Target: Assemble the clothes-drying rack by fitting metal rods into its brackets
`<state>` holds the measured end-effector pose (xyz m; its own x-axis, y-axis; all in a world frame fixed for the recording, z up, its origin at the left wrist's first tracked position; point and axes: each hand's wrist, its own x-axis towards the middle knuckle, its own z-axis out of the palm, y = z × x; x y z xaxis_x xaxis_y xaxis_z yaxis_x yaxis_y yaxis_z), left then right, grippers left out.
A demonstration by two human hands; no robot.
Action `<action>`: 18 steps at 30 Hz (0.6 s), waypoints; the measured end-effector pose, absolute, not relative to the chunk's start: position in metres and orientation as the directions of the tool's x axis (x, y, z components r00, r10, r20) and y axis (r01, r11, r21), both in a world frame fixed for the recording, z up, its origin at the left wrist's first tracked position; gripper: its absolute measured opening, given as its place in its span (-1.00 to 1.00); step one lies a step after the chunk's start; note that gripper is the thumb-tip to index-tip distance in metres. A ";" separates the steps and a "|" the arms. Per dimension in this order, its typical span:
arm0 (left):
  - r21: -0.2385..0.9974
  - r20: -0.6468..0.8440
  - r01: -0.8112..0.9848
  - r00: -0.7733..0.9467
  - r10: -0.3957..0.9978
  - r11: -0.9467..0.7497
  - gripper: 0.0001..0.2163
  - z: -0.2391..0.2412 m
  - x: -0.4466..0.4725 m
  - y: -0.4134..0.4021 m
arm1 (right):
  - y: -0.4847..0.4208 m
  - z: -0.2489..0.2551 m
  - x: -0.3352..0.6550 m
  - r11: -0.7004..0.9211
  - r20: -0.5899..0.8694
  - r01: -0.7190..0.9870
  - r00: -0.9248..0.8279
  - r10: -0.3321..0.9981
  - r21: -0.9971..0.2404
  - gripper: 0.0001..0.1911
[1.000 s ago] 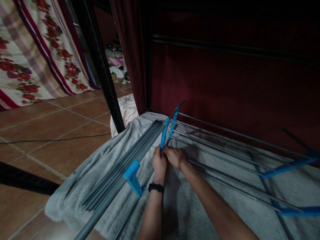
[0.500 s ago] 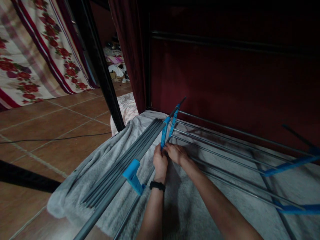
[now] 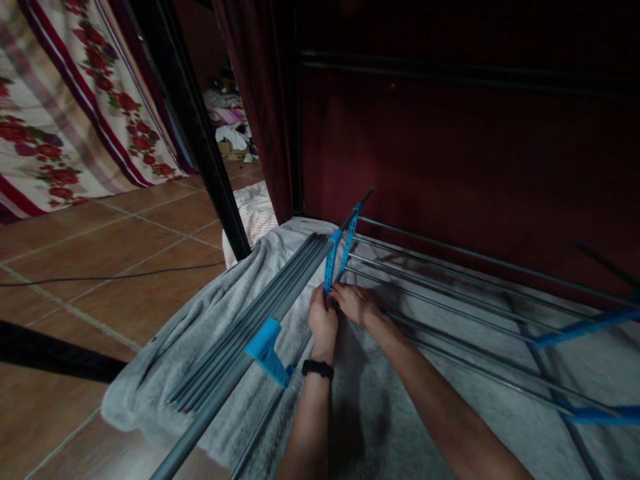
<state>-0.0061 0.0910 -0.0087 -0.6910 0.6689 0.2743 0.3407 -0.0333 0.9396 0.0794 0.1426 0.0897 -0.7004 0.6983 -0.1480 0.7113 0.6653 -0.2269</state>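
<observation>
My left hand (image 3: pixel 323 316), with a black band on its wrist, is closed around the lower end of a perforated blue plastic bracket (image 3: pixel 330 264). The fingers of my right hand (image 3: pixel 354 301) are pinched together at the same spot, touching my left fingertips; what they grip is hidden. The bracket hangs from a thick grey tube (image 3: pixel 295 297) that slants toward me. Just behind it, a second blue bracket (image 3: pixel 349 241) joins thin metal rods (image 3: pixel 425 275) running off to the right. Nearer me, a solid blue connector (image 3: pixel 267 353) links the thick tube to a thinner pole.
Several loose grey rods (image 3: pixel 250 320) lie bundled on a grey fleece blanket (image 3: pixel 165 353), left of the tube. More blue crosspieces (image 3: pixel 590 327) hold the rods at right. A black metal post (image 3: pixel 200 133) and dark red curtain (image 3: pixel 260 107) stand behind; a cable (image 3: pixel 115 275) crosses the tiled floor.
Both hands stay at the bracket's lower end, with only a slight shift of the fingers. The whole view has moved a little; the rods and tubes keep their arrangement.
</observation>
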 end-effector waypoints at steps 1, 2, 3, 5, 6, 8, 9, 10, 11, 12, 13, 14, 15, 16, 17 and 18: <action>0.939 0.273 0.342 -0.690 0.670 -0.032 -0.63 -0.009 -0.006 0.091 | 0.141 0.090 0.080 0.668 -0.141 0.710 -0.701 0.699 -0.223 -0.62; 0.939 0.272 0.341 -0.689 0.671 -0.030 -0.63 -0.009 -0.007 0.091 | 0.140 0.090 0.080 0.669 -0.132 0.710 -0.701 0.701 -0.218 -0.62; 0.940 0.271 0.341 -0.688 0.674 -0.031 -0.63 -0.010 -0.007 0.091 | 0.139 0.089 0.080 0.667 -0.118 0.714 -0.696 0.708 -0.212 -0.63; 0.941 0.269 0.336 -0.684 0.678 -0.035 -0.63 -0.010 -0.008 0.092 | 0.136 0.088 0.081 0.648 -0.078 0.734 -0.672 0.737 -0.202 -0.63; 0.942 0.267 0.334 -0.683 0.679 -0.035 -0.63 -0.011 -0.008 0.092 | 0.134 0.087 0.081 0.637 -0.060 0.745 -0.658 0.751 -0.199 -0.63; 0.945 0.260 0.327 -0.686 0.680 -0.032 -0.64 -0.011 -0.009 0.092 | 0.133 0.084 0.081 0.633 -0.036 0.748 -0.651 0.758 -0.201 -0.64; 0.946 0.255 0.323 -0.687 0.680 -0.029 -0.64 -0.010 -0.010 0.093 | 0.133 0.082 0.081 0.642 -0.034 0.739 -0.661 0.750 -0.205 -0.65; 0.947 0.252 0.321 -0.688 0.680 -0.025 -0.64 -0.010 -0.010 0.093 | 0.133 0.081 0.081 0.654 -0.038 0.727 -0.674 0.738 -0.209 -0.65; 0.947 0.249 0.322 -0.688 0.681 -0.021 -0.64 -0.010 -0.010 0.093 | 0.134 0.081 0.082 0.664 -0.042 0.716 -0.687 0.726 -0.215 -0.65; 0.946 0.248 0.324 -0.686 0.684 -0.018 -0.65 -0.009 -0.010 0.092 | 0.135 0.081 0.082 0.672 -0.047 0.707 -0.696 0.717 -0.222 -0.65; 0.944 0.249 0.329 -0.684 0.686 -0.015 -0.66 -0.009 -0.010 0.092 | 0.136 0.081 0.082 0.675 -0.053 0.701 -0.701 0.711 -0.229 -0.66; 0.942 0.251 0.334 -0.681 0.688 -0.012 -0.66 -0.008 -0.011 0.092 | 0.136 0.082 0.082 0.675 -0.059 0.699 -0.704 0.708 -0.236 -0.66; 0.940 0.253 0.340 -0.681 0.688 -0.009 -0.66 -0.008 -0.011 0.092 | 0.137 0.083 0.083 0.675 -0.065 0.696 -0.706 0.705 -0.243 -0.67; 0.938 0.255 0.346 -0.681 0.686 -0.005 -0.66 -0.007 -0.010 0.091 | 0.138 0.085 0.083 0.674 -0.072 0.695 -0.708 0.703 -0.252 -0.67; 0.936 0.258 0.351 -0.683 0.683 -0.002 -0.66 -0.007 -0.010 0.091 | 0.138 0.086 0.083 0.671 -0.080 0.694 -0.708 0.701 -0.261 -0.67; 0.934 0.260 0.357 -0.684 0.681 0.002 -0.67 -0.006 -0.010 0.091 | 0.139 0.088 0.084 0.668 -0.089 0.694 -0.709 0.700 -0.270 -0.67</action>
